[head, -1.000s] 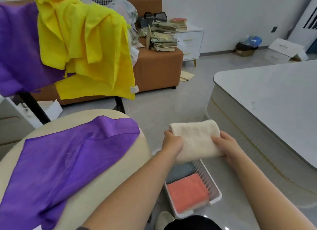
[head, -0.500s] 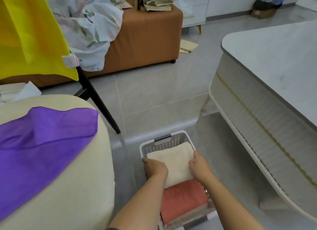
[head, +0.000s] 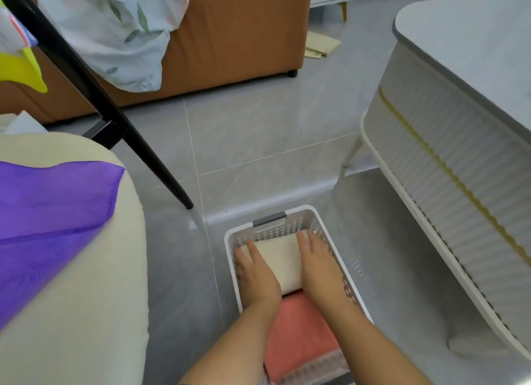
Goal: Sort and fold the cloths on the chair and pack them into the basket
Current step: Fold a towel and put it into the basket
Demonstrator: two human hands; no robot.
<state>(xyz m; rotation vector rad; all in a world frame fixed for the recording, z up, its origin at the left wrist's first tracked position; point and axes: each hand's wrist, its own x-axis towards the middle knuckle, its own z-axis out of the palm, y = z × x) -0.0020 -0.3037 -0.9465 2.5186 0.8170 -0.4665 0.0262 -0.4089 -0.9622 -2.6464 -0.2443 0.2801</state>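
Observation:
A white perforated basket (head: 270, 223) stands on the floor in front of me. A folded cream cloth (head: 280, 259) lies in its far half, and a folded coral cloth (head: 298, 331) lies in the near half. My left hand (head: 254, 272) presses flat on the cream cloth's left side. My right hand (head: 319, 265) presses on its right side. A purple cloth (head: 48, 215) is spread on the cream round seat (head: 86, 312) at left. A corner of a yellow cloth (head: 20, 69) hangs at the far left edge.
A black chair leg (head: 109, 108) slants down to the floor left of the basket. An orange sofa (head: 235, 33) with a floral sheet (head: 115, 31) draped on it stands behind. A white ribbed table (head: 459, 143) fills the right side.
Both hands have carried the cream cloth down from above the basket into its far half. They now lie flatter on it. My view has tilted further down.

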